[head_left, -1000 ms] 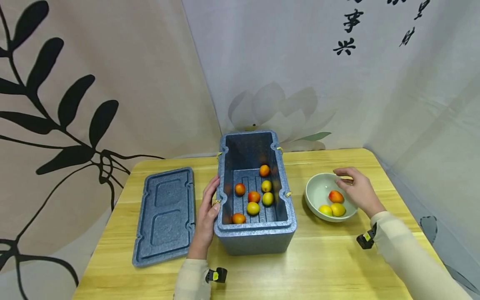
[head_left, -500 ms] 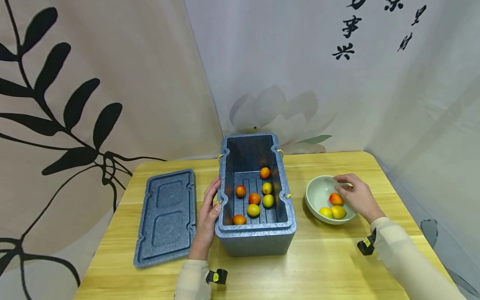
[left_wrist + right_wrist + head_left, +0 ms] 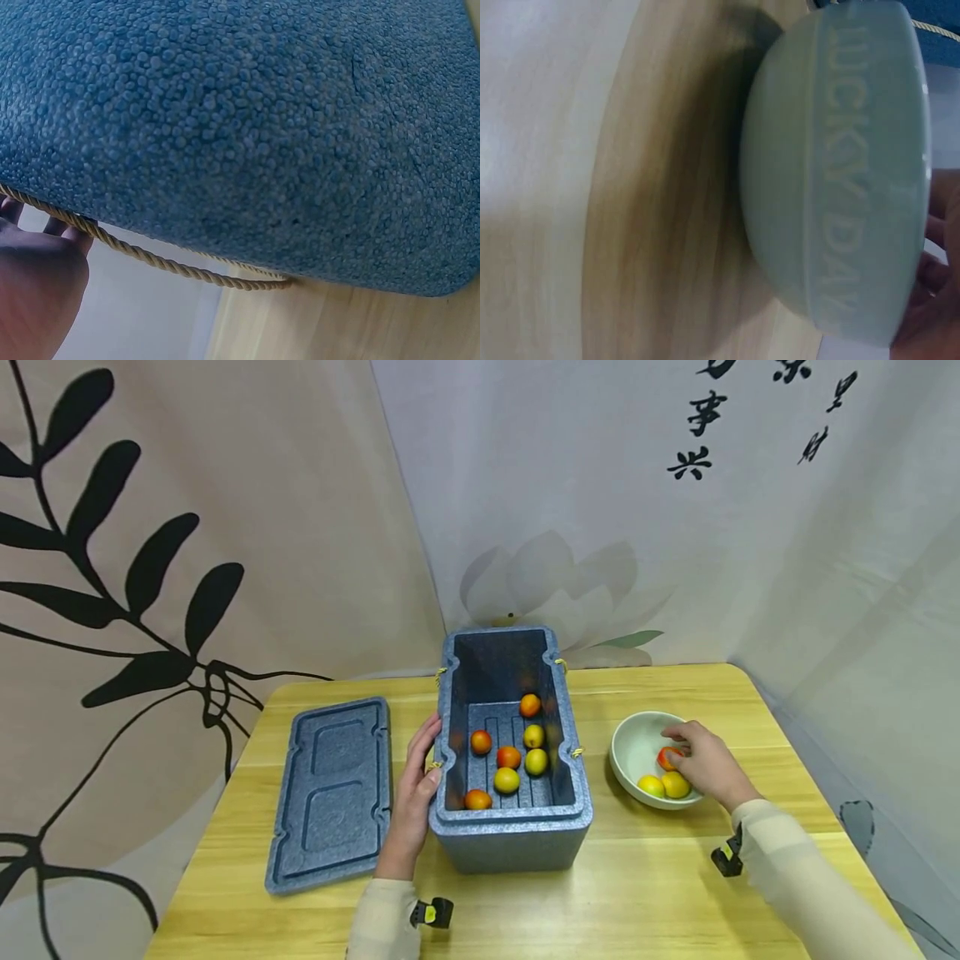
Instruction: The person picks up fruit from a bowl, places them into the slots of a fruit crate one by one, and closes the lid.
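Observation:
My left hand (image 3: pixel 411 785) rests along the left wall of a blue-grey foam box (image 3: pixel 517 814), fingers extended near the rim. In the left wrist view its fingers (image 3: pixel 79 234) show behind a yellow rope (image 3: pixel 172 264) on the box side. Inside the box lie several orange fruits (image 3: pixel 508 757) and yellow fruits (image 3: pixel 506 780). Over at the right, my right hand (image 3: pixel 708 766) reaches into a pale green bowl (image 3: pixel 628 739), thumb and fingers round a red-orange fruit (image 3: pixel 665 758), partly hidden by them. Two yellow lemon-like fruits (image 3: pixel 677 785) lie beside it.
The box's lid (image 3: pixel 333 793) lies flat on the wooden table (image 3: pixel 637 893), left of my left arm. A printed cloth backdrop (image 3: pixel 337 510) stands behind the table. Raised lettering marks the bowl's outside (image 3: pixel 844 165) in the right wrist view.
My right hand has come down and left within the bowl, from above the red-orange fruit to around it. My left hand stays at the box.

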